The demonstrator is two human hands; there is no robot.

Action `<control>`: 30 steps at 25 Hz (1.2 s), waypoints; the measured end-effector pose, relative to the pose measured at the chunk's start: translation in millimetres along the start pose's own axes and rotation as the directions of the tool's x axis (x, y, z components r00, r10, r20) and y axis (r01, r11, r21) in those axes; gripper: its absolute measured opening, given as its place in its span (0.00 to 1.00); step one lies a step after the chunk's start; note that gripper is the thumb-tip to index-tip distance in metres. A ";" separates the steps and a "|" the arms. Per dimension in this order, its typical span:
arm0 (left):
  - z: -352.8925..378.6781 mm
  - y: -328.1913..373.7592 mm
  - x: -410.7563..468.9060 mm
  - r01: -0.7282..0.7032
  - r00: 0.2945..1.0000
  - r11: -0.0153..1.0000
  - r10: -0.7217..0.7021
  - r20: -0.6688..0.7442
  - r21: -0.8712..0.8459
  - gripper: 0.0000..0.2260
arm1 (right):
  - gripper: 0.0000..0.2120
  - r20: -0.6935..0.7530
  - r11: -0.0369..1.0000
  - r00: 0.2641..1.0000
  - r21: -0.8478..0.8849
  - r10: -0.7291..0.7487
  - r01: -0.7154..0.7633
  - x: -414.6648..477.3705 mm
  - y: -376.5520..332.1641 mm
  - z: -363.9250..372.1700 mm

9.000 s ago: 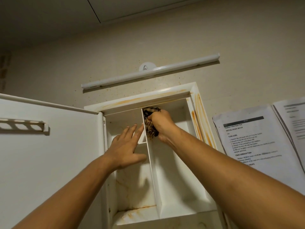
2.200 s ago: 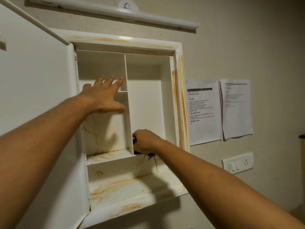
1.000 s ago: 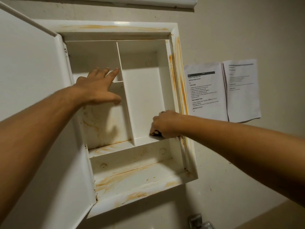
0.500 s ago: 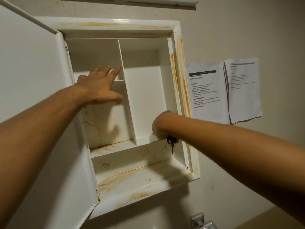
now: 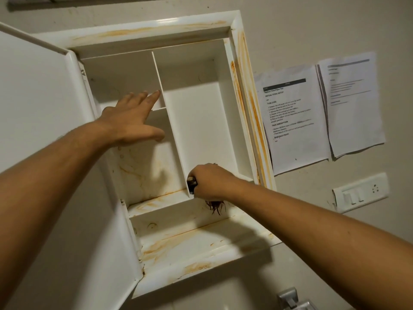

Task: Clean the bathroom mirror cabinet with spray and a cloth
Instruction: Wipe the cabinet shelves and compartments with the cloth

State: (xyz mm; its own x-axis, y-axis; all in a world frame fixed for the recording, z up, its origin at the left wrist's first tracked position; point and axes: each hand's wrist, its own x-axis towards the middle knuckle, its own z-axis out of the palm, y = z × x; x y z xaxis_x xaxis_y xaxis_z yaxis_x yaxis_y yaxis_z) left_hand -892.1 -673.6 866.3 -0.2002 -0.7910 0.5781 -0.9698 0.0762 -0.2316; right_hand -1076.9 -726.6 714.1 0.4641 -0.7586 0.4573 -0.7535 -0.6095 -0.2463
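Right hand (image 5: 211,182) grips a dark frayed cloth (image 5: 215,205) at the foot of the divider (image 5: 172,121) in the white, orange-streaked cabinet (image 5: 237,30) (door (image 5: 44,130) wide open leftward); left hand (image 5: 134,118) lies flat, fingers straight, at the shelf (image 5: 159,107) edge.

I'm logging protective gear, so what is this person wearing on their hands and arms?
No gloves: the left hand and right hand are bare. The left forearm and right forearm are uncovered, no sleeve or watch in view. A small ring sits on a right-hand finger.

Open cabinet (image 5: 143,30), orange-stained — dark frayed cloth (image 5: 215,205) low inside it.
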 end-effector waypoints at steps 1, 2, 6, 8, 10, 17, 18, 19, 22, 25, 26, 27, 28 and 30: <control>0.3 0.1 0.0 0.003 1.000 1.000 -0.003 -0.001 0.003 0.54 | 0.02 0.020 1.000 1.000 0.001 -0.001 0.001 1.3 0.8 -1.3; 0.7 0.1 0.0 0.002 1.000 1.000 -0.002 -0.002 0.007 0.55 | 0.04 0.027 1.000 1.000 -0.013 0.000 0.000 2.7 0.3 -1.0; 0.5 -0.1 -2.1 0.006 1.000 1.000 -0.006 0.019 0.009 0.57 | 0.05 0.151 1.000 0.989 -0.031 0.002 0.003 6.4 -6.9 -12.4; -0.9 0.7 -2.5 0.008 1.000 1.000 -0.008 0.030 0.002 0.55 | 0.07 0.233 1.000 0.972 0.019 0.017 -0.022 13.5 -8.5 -26.5; -2.3 2.9 -3.6 0.015 1.000 1.000 -0.015 0.025 0.000 0.53 | 0.08 0.288 0.996 0.956 0.056 0.049 -0.068 15.0 -7.7 -38.1; -2.5 2.0 -2.3 0.007 1.000 1.000 -0.007 0.017 -0.001 0.54 | 0.19 0.421 0.982 0.902 0.190 -0.097 0.017 -25.9 25.2 -102.0; -1.8 1.5 -2.9 0.005 1.000 1.000 -0.005 0.015 -0.002 0.54 | 0.21 0.256 0.986 0.964 0.162 -0.073 0.031 -23.1 29.3 -110.9; -0.5 0.7 -3.7 0.006 1.000 1.000 -0.006 0.011 0.000 0.54 | 0.21 0.099 0.993 0.992 0.102 -0.072 0.062 -18.2 30.0 -112.4; -1.3 2.9 -2.1 0.007 1.000 1.000 -0.007 -0.005 0.005 0.52 | 0.16 0.017 0.981 0.987 -0.110 -0.161 0.162 -7.5 14.1 -60.2; 0.9 3.5 -0.7 0.003 1.000 1.000 -0.002 -0.015 0.017 0.52 | 0.11 0.032 0.981 0.987 -0.111 -0.156 0.159 2.5 16.2 -8.1; 2.3 2.1 -2.0 0.008 1.000 1.000 -0.008 -0.019 0.013 0.52 | 0.10 0.057 0.971 0.984 -0.166 -0.167 0.174 7.0 16.3 -7.4; 1.3 1.6 -2.5 0.012 1.000 1.000 -0.011 -0.021 0.012 0.52 | 0.10 0.097 0.938 0.974 -0.265 -0.205 0.224 10.8 15.4 -12.6; -0.5 1.8 -2.5 0.009 1.000 1.000 -0.008 -0.020 0.010 0.52 | 0.09 0.152 0.891 0.959 -0.358 -0.239 0.278 11.3 11.6 -20.5; 0.0 2.8 -2.0 -0.006 1.000 1.000 0.006 -0.017 0.005 0.52 | 0.09 0.253 0.778 0.936 -0.525 -0.244 0.345 7.0 7.3 -34.1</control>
State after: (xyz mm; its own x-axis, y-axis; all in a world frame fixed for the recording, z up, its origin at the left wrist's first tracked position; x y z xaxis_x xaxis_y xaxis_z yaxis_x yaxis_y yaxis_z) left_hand -894.4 -671.8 864.5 -0.2082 -0.7802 0.5898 -0.9680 0.0780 -0.2386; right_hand -1095.0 -728.5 744.6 0.7361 -0.6199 0.2719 -0.6709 -0.6151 0.4141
